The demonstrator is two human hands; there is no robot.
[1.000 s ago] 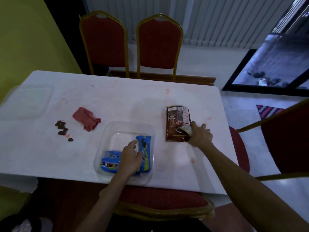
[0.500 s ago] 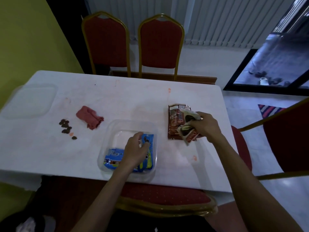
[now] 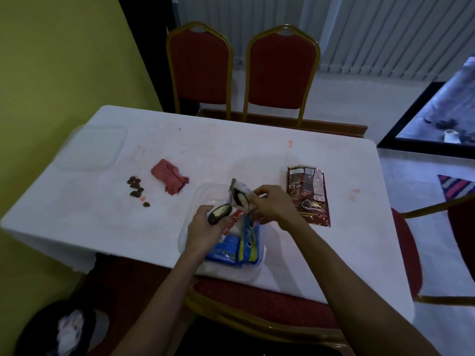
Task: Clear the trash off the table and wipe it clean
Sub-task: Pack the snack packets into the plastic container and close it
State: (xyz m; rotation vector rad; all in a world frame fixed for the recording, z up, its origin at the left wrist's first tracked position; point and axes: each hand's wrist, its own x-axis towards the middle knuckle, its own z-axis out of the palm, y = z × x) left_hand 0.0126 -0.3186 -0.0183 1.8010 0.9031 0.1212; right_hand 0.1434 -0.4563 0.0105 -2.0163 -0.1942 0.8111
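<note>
place: I read this as a dining room | cues: white-covered surface (image 3: 231,155), red gold-framed chairs (image 3: 203,65) round it, vertical blinds (image 3: 359,34) behind, glass door (image 3: 442,104) at my right

You have one table (image 3: 231,155), four red chairs (image 3: 281,70), one red cloth (image 3: 169,179), one brown packet (image 3: 308,191), one white wrapper (image 3: 240,195), one clear container (image 3: 205,191), one clear lid (image 3: 92,147) and roughly six brown crumbs (image 3: 135,194); the blue wrappers (image 3: 226,250) number one or two, hard to tell.

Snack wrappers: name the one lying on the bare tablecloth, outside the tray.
The dark brown foil wrapper, flat right of the clear plastic tray. The blue wrapper lies in it; left hand and right hand hold the white-and-red wrapper.
</note>
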